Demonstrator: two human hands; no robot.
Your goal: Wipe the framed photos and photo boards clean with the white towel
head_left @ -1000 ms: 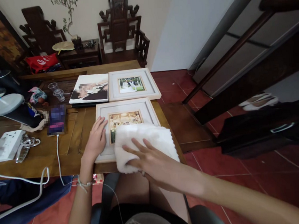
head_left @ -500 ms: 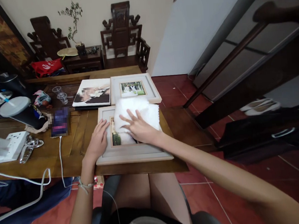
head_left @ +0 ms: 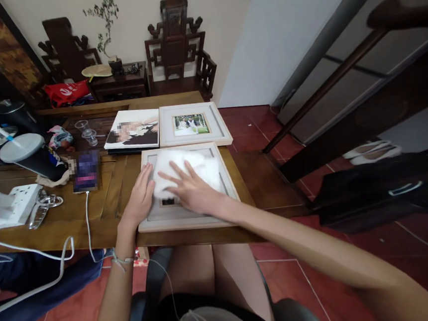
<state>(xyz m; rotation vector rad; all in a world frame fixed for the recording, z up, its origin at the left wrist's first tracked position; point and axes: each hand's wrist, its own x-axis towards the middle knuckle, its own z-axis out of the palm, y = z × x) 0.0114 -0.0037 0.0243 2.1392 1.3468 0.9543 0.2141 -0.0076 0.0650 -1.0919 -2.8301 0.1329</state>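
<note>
A pale wooden picture frame point(head_left: 189, 218) lies flat near the front edge of the wooden table point(head_left: 92, 226). A fluffy white cloth point(head_left: 199, 164) covers most of its glass. My right hand point(head_left: 188, 190) lies flat on the cloth with fingers spread, pressing it onto the frame. My left hand point(head_left: 140, 197) rests open on the frame's left border, fingers stretched forward, holding it steady.
Behind it lie a second framed photo point(head_left: 194, 125) and an unframed print point(head_left: 132, 130). A phone point(head_left: 86, 170) on a white cable, a white power strip point(head_left: 11, 203), keys, plastic cups point(head_left: 86, 133) and a lidded cup point(head_left: 24, 152) crowd the table's left. Dark carved chairs stand behind.
My right hand has slid the cloth from the frame's near right corner up and leftward over the glass. The left hand has stayed on the frame's left edge.
</note>
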